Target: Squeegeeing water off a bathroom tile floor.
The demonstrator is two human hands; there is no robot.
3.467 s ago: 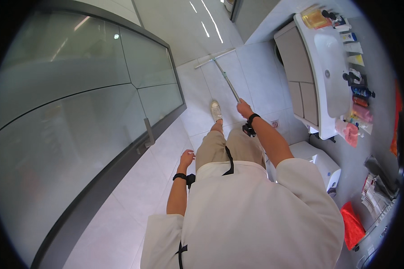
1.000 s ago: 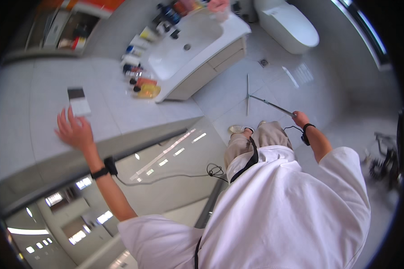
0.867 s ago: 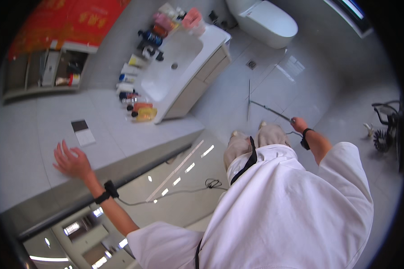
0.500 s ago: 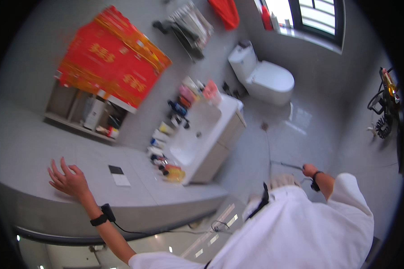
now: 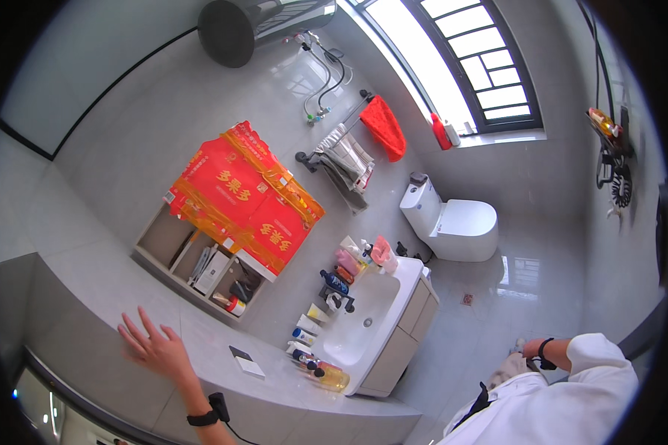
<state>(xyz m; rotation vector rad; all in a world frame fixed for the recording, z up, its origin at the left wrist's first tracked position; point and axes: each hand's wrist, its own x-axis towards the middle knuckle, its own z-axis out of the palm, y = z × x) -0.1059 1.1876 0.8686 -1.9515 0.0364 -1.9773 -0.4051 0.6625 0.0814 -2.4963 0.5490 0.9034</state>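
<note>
My left hand (image 5: 158, 350) is raised beside the tiled wall, fingers spread, with nothing in it. Whether its fingertips touch the tiles I cannot tell. A white and dark switch plate (image 5: 246, 362) is on the wall to its right. Low at the right, close to my body, my right hand (image 5: 531, 348) looks closed. My sleeve and trousers are near it, and what it holds, if anything, is hidden. Dark bands with small devices are on both wrists.
A white washbasin (image 5: 360, 315) with several bottles and tubes along its edge stands ahead. Beyond it is a white toilet (image 5: 464, 226). Red cardboard (image 5: 237, 196) covers part of a wall cabinet (image 5: 172, 276). A red cloth (image 5: 384, 127) hangs near the window (image 5: 490, 63).
The view has tilted up, bringing in more window and wall. My left hand remains raised and open. The thin dark rod in my right hand no longer shows, and that hand is nearer my body.
</note>
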